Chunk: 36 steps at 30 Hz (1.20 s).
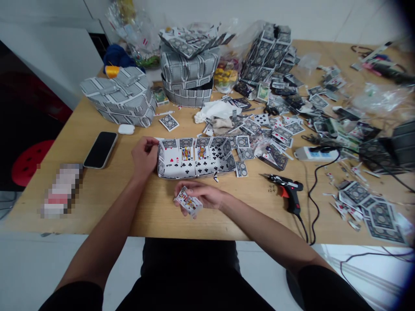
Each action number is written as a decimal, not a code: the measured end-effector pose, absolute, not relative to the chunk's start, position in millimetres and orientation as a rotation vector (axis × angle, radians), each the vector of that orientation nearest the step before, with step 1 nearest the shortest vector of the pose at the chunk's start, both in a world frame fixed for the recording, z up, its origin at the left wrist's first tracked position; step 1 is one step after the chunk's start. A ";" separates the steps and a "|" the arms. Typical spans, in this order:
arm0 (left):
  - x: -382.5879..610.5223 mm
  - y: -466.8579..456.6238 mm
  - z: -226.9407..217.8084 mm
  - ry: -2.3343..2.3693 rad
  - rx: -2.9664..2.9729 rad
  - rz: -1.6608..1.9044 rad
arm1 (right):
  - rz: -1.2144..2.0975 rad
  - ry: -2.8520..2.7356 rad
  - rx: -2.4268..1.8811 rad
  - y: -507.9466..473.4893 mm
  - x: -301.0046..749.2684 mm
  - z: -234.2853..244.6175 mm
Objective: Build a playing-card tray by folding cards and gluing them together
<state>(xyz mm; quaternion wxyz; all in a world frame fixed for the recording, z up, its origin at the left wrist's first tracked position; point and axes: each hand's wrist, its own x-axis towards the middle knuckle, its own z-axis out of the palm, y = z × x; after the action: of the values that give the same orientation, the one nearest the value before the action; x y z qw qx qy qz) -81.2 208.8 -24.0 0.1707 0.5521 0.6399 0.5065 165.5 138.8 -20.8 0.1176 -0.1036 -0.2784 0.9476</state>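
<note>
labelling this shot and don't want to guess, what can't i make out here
Head view: whether others lie beneath the playing card; its underside is hidden by the right hand.
Head view: part of the card box's left end; the left hand covers it.
Head view: the object at far left; blurred by pixelation.
Head view: the dark patterned piece; cut off by the right edge.
</note>
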 end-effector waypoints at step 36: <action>-79.3 209.2 -10.0 1.911 1.466 1.280 | 2.387 -1.463 -0.501 132.4 165.1 -0.3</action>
<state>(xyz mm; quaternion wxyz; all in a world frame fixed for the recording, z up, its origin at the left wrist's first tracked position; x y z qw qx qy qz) -79.3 209.2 -10.0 0.2056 0.5259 0.6857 0.4593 165.1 132.4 -0.3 0.1484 -0.1742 -0.5087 0.8300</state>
